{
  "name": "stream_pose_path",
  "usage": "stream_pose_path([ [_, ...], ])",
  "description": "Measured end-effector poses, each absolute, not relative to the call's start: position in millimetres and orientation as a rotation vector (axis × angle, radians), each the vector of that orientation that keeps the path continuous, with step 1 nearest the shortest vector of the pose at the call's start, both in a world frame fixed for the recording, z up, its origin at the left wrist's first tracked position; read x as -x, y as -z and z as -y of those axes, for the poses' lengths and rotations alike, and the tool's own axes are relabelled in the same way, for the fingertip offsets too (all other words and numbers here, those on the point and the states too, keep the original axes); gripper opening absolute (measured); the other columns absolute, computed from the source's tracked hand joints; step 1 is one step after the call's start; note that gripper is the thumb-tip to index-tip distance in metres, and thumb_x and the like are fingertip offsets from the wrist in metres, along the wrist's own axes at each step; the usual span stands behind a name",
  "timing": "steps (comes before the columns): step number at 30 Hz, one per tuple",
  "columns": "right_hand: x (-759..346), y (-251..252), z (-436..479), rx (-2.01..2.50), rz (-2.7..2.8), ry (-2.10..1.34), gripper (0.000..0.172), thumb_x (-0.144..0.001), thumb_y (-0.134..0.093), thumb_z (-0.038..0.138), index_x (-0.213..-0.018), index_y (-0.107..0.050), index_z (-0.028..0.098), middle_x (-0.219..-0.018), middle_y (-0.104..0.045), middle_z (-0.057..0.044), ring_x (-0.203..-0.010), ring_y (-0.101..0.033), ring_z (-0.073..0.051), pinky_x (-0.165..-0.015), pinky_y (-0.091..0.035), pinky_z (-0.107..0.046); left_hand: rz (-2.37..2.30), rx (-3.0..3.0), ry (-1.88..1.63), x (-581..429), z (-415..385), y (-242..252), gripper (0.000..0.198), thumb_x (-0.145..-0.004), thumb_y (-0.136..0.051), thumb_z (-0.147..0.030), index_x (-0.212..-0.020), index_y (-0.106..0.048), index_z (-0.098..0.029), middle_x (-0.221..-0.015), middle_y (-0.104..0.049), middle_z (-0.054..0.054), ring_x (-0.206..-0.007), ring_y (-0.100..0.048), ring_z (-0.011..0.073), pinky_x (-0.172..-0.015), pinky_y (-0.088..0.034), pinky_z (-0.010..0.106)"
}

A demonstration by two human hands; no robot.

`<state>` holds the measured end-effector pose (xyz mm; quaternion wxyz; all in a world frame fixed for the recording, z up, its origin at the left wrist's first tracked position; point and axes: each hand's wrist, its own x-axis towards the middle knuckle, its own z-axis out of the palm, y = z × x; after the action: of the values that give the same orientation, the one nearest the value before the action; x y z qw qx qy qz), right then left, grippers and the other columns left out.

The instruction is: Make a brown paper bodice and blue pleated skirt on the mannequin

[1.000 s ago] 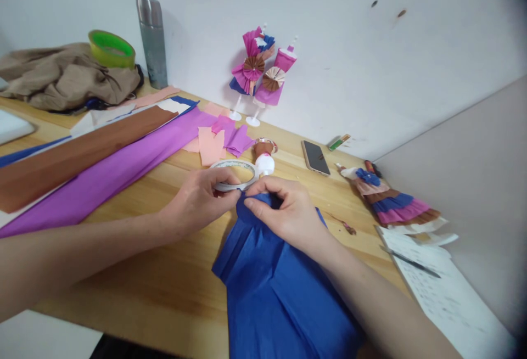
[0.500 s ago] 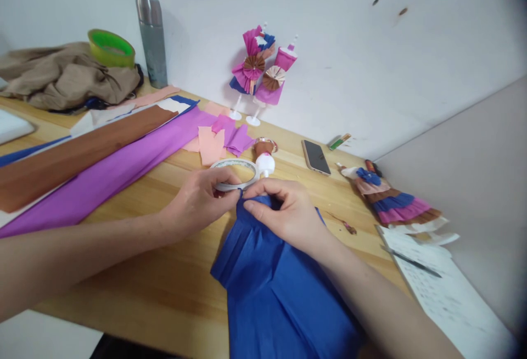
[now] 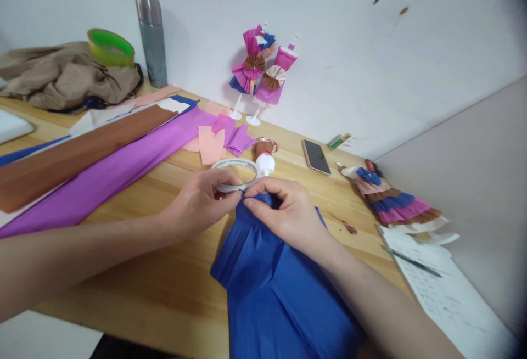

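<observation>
Blue crepe paper (image 3: 272, 276), folded in pleats and gathered at its top, spreads from my hands to the front of the table. My left hand (image 3: 201, 200) is closed, thumb and forefinger pinching the paper's top edge. My right hand (image 3: 288, 211) pinches the same gathered edge, its fingertips close to the left ones. Just behind my fingers is a roll of white tape (image 3: 256, 171), partly covered by my left hand. Touching its right side is a small white round-ended piece (image 3: 265, 163), perhaps the top of a little dress stand.
Strips of brown crepe paper (image 3: 82, 164) and purple crepe paper (image 3: 123, 169) lie left. Two dressed mini stands (image 3: 274, 76) are by the wall, near a bottle (image 3: 152, 46). Rightward are a phone (image 3: 316, 157), a layered paper dress (image 3: 395, 202) and a notebook (image 3: 448, 293) with a pen (image 3: 414, 263).
Almost nothing differs. My left fingertips have shifted very slightly right along the gathered edge; the right hand stays in place.
</observation>
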<state>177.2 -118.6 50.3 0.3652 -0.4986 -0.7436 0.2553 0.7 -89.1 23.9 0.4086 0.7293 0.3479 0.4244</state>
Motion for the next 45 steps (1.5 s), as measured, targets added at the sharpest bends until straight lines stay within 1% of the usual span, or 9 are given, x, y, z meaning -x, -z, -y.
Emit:
stream_pose_path([
  [4,-176.9,-50.2,119.5,1.247,1.931,-0.545,0.009,-0.079,-0.062,0.016,-0.074,-0.068,0.019,-0.072,-0.074,0.0,-0.063,-0.066,-0.013,-0.065,-0.05,-0.024,-0.873,-1.859,-1.083,-0.5,88.6,-22.8,0.017,-0.078,-0.056,-0.022,-0.07,-0.066,-0.011,-0.06,-0.056,-0.002,-0.058,-0.048,0.0074,-0.052,-0.037,0.016],
  [8,-177.1,-47.4,119.4,1.237,1.936,-0.47,0.008,-0.08,-0.063,0.016,-0.076,-0.069,0.019,-0.075,-0.075,-0.001,-0.066,-0.068,-0.013,-0.066,-0.051,-0.024,-0.879,-1.868,-1.078,-0.3,87.7,-20.9,0.019,-0.079,-0.056,-0.024,-0.074,-0.068,-0.011,-0.064,-0.061,0.0,-0.061,-0.051,0.0087,-0.055,-0.04,0.017],
  [15,-177.1,-45.5,119.3,1.218,1.936,-0.425,0.008,-0.081,-0.062,0.017,-0.077,-0.069,0.02,-0.076,-0.075,-0.001,-0.068,-0.068,-0.014,-0.067,-0.052,-0.025,-0.892,-1.871,-1.065,0.0,86.0,-16.8,0.019,-0.081,-0.056,-0.026,-0.075,-0.069,-0.012,-0.067,-0.065,0.001,-0.062,-0.055,0.0102,-0.057,-0.043,0.019],
  [21,-175.2,-43.3,120.6,1.285,1.894,-0.449,0.005,-0.081,-0.063,0.019,-0.076,-0.064,0.02,-0.073,-0.071,-0.001,-0.065,-0.063,-0.014,-0.064,-0.049,-0.026,-0.894,-1.894,-1.073,-0.4,86.3,-16.8,0.018,-0.081,-0.056,-0.025,-0.073,-0.067,-0.013,-0.068,-0.068,0.002,-0.061,-0.056,0.0108,-0.057,-0.044,0.02],
  [26,-174.3,-43.7,120.3,1.333,1.853,-0.474,0.01,-0.08,-0.062,0.023,-0.071,-0.057,0.021,-0.065,-0.062,0.001,-0.059,-0.055,-0.012,-0.057,-0.043,-0.025,-0.89,-1.888,-1.068,-0.3,86.5,-16.6,0.016,-0.081,-0.057,-0.024,-0.078,-0.069,-0.013,-0.07,-0.069,0.002,-0.062,-0.059,0.0115,-0.058,-0.045,0.02],
  [31,-174.6,-42.8,118.5,1.347,1.841,-0.506,0.013,-0.079,-0.062,0.024,-0.07,-0.054,0.021,-0.063,-0.056,0.002,-0.058,-0.051,-0.012,-0.057,-0.039,-0.026,-0.866,-1.903,-1.064,1.2,85.3,-15.9,0.018,-0.082,-0.057,-0.024,-0.081,-0.071,-0.012,-0.074,-0.071,0.004,-0.066,-0.061,0.0136,-0.06,-0.048,0.022],
  [37,-176.7,-41.4,116.3,1.356,1.816,-0.528,0.014,-0.079,-0.062,0.026,-0.07,-0.053,0.021,-0.063,-0.054,0.002,-0.058,-0.049,-0.012,-0.058,-0.038,-0.027,-0.836,-1.878,-1.067,2.0,84.8,-14.2,0.017,-0.082,-0.059,-0.024,-0.084,-0.072,-0.013,-0.075,-0.072,0.003,-0.067,-0.063,0.0132,-0.062,-0.048,0.022],
  [41,-177.4,-40.4,114.2,1.339,1.789,-0.565,0.016,-0.078,-0.064,0.027,-0.069,-0.052,0.021,-0.061,-0.051,0.004,-0.057,-0.047,-0.011,-0.057,-0.038,-0.026,-0.816,-1.928,-1.103,2.2,85.0,-17.3,0.014,-0.082,-0.059,-0.021,-0.081,-0.071,-0.014,-0.07,-0.069,0.001,-0.063,-0.059,0.0105,-0.058,-0.045,0.019],
  [45,-177.4,-39.3,110.4,1.273,1.716,-0.628,0.023,-0.075,-0.067,0.03,-0.066,-0.047,0.021,-0.061,-0.049,0.004,-0.057,-0.045,-0.011,-0.056,-0.038,-0.025,-0.789,-2.039,-1.159,3.0,85.7,-27.3,0.014,-0.081,-0.058,-0.017,-0.072,-0.068,-0.014,-0.063,-0.062,-0.001,-0.058,-0.053,0.0076,-0.053,-0.04,0.017],
])
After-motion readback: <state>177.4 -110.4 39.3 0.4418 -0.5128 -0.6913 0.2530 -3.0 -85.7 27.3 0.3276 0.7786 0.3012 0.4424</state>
